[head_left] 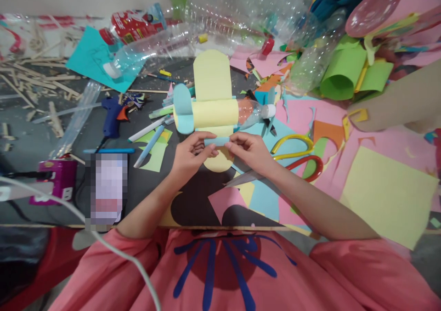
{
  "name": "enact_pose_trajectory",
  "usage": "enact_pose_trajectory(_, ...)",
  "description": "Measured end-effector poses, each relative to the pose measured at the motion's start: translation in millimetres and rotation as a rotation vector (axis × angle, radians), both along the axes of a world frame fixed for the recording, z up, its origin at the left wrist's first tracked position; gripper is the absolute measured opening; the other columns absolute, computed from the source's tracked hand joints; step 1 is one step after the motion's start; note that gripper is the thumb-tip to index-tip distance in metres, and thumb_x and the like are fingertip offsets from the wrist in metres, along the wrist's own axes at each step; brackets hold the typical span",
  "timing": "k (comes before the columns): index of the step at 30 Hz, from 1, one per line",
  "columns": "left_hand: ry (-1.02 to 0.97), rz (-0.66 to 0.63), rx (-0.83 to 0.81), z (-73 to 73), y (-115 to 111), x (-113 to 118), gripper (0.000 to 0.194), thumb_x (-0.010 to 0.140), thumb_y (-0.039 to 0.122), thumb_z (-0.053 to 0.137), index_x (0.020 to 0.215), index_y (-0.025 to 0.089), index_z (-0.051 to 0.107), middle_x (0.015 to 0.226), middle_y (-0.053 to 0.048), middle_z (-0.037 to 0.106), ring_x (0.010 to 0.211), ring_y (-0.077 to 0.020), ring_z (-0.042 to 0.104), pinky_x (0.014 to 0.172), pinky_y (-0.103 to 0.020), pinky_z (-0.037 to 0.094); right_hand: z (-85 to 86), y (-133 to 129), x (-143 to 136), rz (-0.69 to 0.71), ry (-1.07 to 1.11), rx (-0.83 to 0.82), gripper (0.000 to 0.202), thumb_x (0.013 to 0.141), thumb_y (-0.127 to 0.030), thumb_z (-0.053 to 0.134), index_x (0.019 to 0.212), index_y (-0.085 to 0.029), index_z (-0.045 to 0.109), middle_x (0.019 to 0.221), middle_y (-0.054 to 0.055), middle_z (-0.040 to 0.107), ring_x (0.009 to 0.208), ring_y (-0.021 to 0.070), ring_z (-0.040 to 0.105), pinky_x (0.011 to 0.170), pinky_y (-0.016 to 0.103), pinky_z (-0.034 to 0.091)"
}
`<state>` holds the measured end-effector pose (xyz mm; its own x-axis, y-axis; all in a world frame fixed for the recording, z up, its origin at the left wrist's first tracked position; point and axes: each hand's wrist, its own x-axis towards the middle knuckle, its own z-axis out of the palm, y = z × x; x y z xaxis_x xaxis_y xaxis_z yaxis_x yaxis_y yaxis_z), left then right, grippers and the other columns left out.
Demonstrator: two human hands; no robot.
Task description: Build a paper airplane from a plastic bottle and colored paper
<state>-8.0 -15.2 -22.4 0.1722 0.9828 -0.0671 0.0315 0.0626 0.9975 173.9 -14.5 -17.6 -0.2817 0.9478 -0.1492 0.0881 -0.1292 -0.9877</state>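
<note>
A small light-blue paper strip (217,141), perhaps rolled, is pinched at its left end by my left hand (193,154) and at its right end by my right hand (253,154). It lies over the near yellow paper wing (217,163) of a plane-like model. The model's body is a plastic bottle wrapped in yellow paper (215,113), its white cap (268,111) pointing right. Light-blue paper tail pieces (183,109) stand at the left end. The far yellow wing (212,76) extends away from me. Below my right forearm lie scissors (312,167) with yellow and red handles.
At left are a blue glue gun (112,115), a phone (108,187), a purple box (57,180) and scattered wooden sticks (44,79). Plastic bottles (155,49) line the back. Coloured paper and a yellow sheet (389,196) cover the right side. A white cable (127,256) crosses the lower left.
</note>
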Motion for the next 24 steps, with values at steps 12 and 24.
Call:
enact_pose_trajectory(12,0.030,-0.028,0.003,-0.1,-1.8,-1.1,0.030,0.073,0.044,0.079,0.088,0.018,0.076,0.085,-0.004,0.074,0.069,-0.0141,0.073,0.069,-0.022,0.061,1.1,-0.2,2.3,-0.041,0.043,-0.016,0.047,0.077,-0.065,0.066,0.071,-0.019,0.057,0.056,-0.003,0.061,0.038,0.0045,0.039,0.040,0.022,0.034)
enact_pose_trajectory(24,0.102,0.004,0.124,6.9,2.8,-1.8,0.022,0.080,0.040,0.072,0.070,0.020,0.076,0.081,-0.006,0.077,0.081,-0.0177,0.072,0.077,-0.028,0.057,-0.5,-3.1,3.7,-0.070,0.168,-0.009,0.041,0.073,-0.057,0.075,0.079,-0.019,0.063,0.071,-0.001,0.066,0.051,0.0104,0.064,0.051,0.025,0.052)
